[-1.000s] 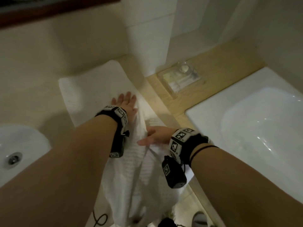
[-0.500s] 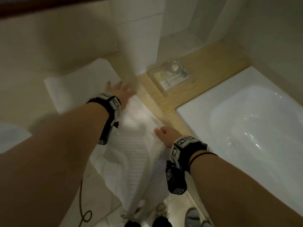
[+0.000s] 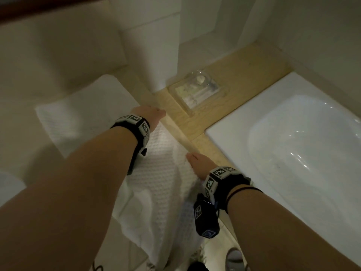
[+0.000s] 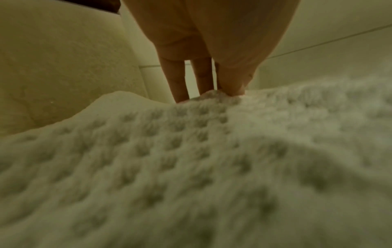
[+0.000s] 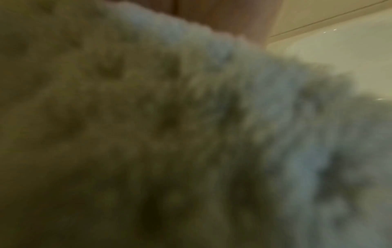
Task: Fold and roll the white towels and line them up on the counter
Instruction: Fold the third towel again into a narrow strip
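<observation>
Fingers [image 4: 180,80] of the left hand [image 3: 147,117] point straight down into the white towel [image 3: 156,167], and the wrist view shows the thumb [image 4: 231,78] pressed against them with a small ridge of cloth bunched up between: a pinch on the towel's far right edge. Right hand [image 3: 198,166] lies nearer the body on that same edge, knuckles up; its fingers are tucked down against the cloth where they cannot be seen, and its wrist view is filled with blurred towel [image 5: 169,125], so whether they grip or only press cannot be told.

From the left fingers the towel spreads away to the left and back over the pale counter [image 3: 58,65], flat there, with its far corner well apart from both hands. Below and between the two hands it bunches into loose folds and hangs over the counter's front edge toward the floor. Its waffle weave fills everything under the left fingers in the wrist view [image 4: 191,167].

Just to the right of both hands runs a wooden ledge [image 3: 244,75]. A clear tray [image 3: 214,94] sits on it, near the left fingertips but apart from them. Further right, beyond the right hand, is a white tub [image 3: 293,153].
</observation>
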Motion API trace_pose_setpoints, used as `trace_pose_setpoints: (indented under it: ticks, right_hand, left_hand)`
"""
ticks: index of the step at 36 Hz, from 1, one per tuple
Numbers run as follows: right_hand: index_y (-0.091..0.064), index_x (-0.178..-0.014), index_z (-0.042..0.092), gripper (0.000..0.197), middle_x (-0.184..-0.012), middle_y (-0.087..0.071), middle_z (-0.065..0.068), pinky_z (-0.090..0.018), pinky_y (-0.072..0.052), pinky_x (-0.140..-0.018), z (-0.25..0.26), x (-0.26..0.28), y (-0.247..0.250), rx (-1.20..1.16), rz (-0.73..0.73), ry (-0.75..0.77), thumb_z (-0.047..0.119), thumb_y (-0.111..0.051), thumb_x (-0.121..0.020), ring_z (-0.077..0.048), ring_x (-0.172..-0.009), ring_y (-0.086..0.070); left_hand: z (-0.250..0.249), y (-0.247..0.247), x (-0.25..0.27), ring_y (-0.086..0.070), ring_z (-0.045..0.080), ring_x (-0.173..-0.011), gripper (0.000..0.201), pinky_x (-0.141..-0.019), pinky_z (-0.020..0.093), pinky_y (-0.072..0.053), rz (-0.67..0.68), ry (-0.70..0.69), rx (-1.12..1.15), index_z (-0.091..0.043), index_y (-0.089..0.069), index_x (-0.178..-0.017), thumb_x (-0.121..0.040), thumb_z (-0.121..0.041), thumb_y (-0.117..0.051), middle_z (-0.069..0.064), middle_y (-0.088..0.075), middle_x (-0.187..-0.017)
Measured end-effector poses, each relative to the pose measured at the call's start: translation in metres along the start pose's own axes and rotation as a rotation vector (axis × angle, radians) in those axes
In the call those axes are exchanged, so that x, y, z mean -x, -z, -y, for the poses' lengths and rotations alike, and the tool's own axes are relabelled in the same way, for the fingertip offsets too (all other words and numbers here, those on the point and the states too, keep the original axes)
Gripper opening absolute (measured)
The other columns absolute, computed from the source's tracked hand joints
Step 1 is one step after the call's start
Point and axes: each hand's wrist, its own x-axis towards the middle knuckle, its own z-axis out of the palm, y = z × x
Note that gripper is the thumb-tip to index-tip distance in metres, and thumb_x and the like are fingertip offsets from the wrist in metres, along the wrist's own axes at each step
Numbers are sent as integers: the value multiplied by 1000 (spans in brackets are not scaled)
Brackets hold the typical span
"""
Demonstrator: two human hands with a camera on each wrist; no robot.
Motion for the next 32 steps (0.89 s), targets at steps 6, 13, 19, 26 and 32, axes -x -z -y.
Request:
trace_pose_setpoints:
  ticks: [6, 13, 19, 26, 32]
  right_hand:
    - [-31, -146, 15, 66, -153, -28, -9, -36, -18, -114, 5, 17, 9, -256, 49, -41, 56, -20, -96, -26, -141, -27]
    - [-27, -147, 9, 74, -152, -31, -8, -31, -28, -107, 1, 31, 1, -52, 55, 37, 54, -45, -92, -25, -137, -34]
    - [-25, -148, 10, 83, -154, -26, -5, -35, -25, -115, -12, 49, -6, -116, 1, 96, 58, -52, -86, -24, -140, -30]
    - [-61, -104, 15, 36, -105, -61, -6, -35, -50, -83, -47, 63, -3, -156, 207, 66, 42, -69, -82, -9, -90, -63]
    - [-52, -134, 19, 50, -123, -61, -5, -34, -44, -92, -103, 71, -2, 241, 290, -1, 40, -59, -90, -24, -103, -57]
  left_hand:
    - [-11, -9, 23, -42, 28, -127, 43, -107, 39, -31, -119, 9, 2, -18, -40, -136, -93, -11, -42, 6, -43, -139]
    - [-46, -42, 88, -16, 27, -140, 60, -111, 40, -23, -59, 161, 286, -21, -19, -145, -93, -33, -48, 5, -9, -153]
    - [-52, -63, 118, 0, 26, -146, 66, -118, 39, -12, 177, 315, 262, -16, -3, -150, -98, -42, -34, 6, 8, -158]
    - [-61, -92, 133, 17, 28, -144, 66, -119, 46, 2, 255, 433, 408, -21, 11, -151, -98, -50, -16, 2, 22, -156]
    - [-71, -100, 147, 25, 23, -142, 73, -116, 49, 11, 224, 445, 438, -29, 20, -147, -91, -65, -9, -3, 32, -152]
